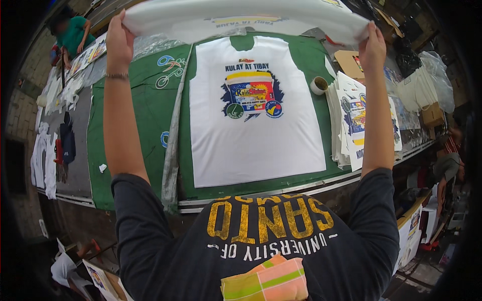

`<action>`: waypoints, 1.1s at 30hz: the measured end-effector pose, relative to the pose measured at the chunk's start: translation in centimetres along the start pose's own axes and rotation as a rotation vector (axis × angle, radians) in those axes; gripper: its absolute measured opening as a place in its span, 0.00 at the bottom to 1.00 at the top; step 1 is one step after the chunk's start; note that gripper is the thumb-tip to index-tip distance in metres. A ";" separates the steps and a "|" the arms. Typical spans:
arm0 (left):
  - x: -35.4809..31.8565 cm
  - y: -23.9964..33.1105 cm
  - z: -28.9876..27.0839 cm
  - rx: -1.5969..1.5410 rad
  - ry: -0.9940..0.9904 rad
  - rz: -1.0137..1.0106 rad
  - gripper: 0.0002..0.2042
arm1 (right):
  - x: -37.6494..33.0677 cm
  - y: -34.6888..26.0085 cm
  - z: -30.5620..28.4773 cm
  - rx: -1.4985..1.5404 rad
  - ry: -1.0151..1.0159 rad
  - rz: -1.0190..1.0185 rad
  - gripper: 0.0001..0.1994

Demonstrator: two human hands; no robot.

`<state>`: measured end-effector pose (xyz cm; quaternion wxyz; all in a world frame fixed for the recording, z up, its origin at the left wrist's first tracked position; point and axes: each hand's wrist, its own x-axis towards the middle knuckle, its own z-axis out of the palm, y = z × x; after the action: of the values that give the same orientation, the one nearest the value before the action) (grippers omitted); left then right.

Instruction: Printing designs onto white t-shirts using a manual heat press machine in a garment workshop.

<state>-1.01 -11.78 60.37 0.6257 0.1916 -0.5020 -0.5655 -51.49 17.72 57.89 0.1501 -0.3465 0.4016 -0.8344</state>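
Both arms reach forward, raised over the far side of the table. My left hand [119, 42] pinches the left end of a wide white sheet [170, 17], which bears a faint print. My right hand [372, 49] grips the sheet's other end, so that it spans between them and curves slightly. Whether it is paper or cloth I cannot tell for sure. Below it a white sleeveless shirt panel [256, 150] lies flat on the green table cover [135, 130]. A coloured paint-bucket design with lettering is printed on the panel's chest.
A stack of printed sheets [354, 120] and a small round container [319, 86] stand right of the panel. A grey fabric strip [173, 140] runs along its left. Clear plastic [155, 47] lies behind. Another person in green [75, 35] works at the far left.
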 end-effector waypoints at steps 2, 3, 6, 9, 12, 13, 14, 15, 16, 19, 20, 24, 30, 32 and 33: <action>-3.4 -0.2 -1.2 0.161 0.068 -0.133 0.08 | -2.3 1.0 -1.2 -0.041 0.029 0.069 0.09; -5.1 -0.6 -1.7 0.184 0.008 -0.161 0.07 | -3.4 1.8 -1.7 -0.113 0.059 0.173 0.10; -10.9 -4.1 -2.6 0.263 0.100 -0.180 0.08 | -7.0 4.6 -3.8 -0.267 0.092 0.340 0.13; -16.1 -6.6 -4.8 0.322 0.166 -0.370 0.08 | -10.7 7.2 -6.4 -0.317 0.098 0.493 0.14; -21.3 -9.7 -7.3 0.460 0.235 -0.447 0.09 | -14.5 9.2 -9.7 -0.483 0.093 0.612 0.15; -23.0 -10.8 -8.0 0.461 0.226 -0.437 0.09 | -15.8 9.9 -10.8 -0.505 0.107 0.621 0.15; -24.6 -11.8 -8.7 0.464 0.212 -0.450 0.10 | -17.1 10.6 -11.8 -0.481 0.088 0.658 0.15; -26.2 -12.8 -9.2 0.468 0.241 -0.519 0.10 | -18.0 11.1 -12.8 -0.469 0.096 0.709 0.15; -27.6 -13.3 -9.8 0.464 0.206 -0.478 0.10 | -19.0 11.8 -13.5 -0.466 0.067 0.707 0.15; -31.3 -14.0 -10.6 0.603 0.257 -0.696 0.15 | -22.5 12.8 -14.9 -0.575 0.116 0.764 0.16; -32.4 -13.6 -11.0 0.605 0.258 -0.680 0.15 | -23.6 12.6 -15.3 -0.579 0.124 0.775 0.16; -37.3 -10.6 -12.1 0.642 0.033 -0.605 0.24 | -28.0 9.6 -16.5 -0.606 -0.034 0.869 0.25; -38.7 -5.3 -13.7 0.682 -0.178 -0.824 0.23 | -29.7 4.4 -15.2 -0.728 -0.243 0.997 0.25; -37.3 -3.7 -14.1 0.665 -0.165 -0.739 0.24 | -29.1 2.9 -14.1 -0.688 -0.241 0.893 0.24; -36.8 -2.8 -14.2 0.624 -0.175 -0.701 0.25 | -28.8 2.0 -13.6 -0.692 -0.220 0.904 0.24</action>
<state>14.86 15.83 36.96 0.2652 0.4798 -0.6038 -0.5787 -40.44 39.36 37.20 0.4106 -0.2542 0.7411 -0.4665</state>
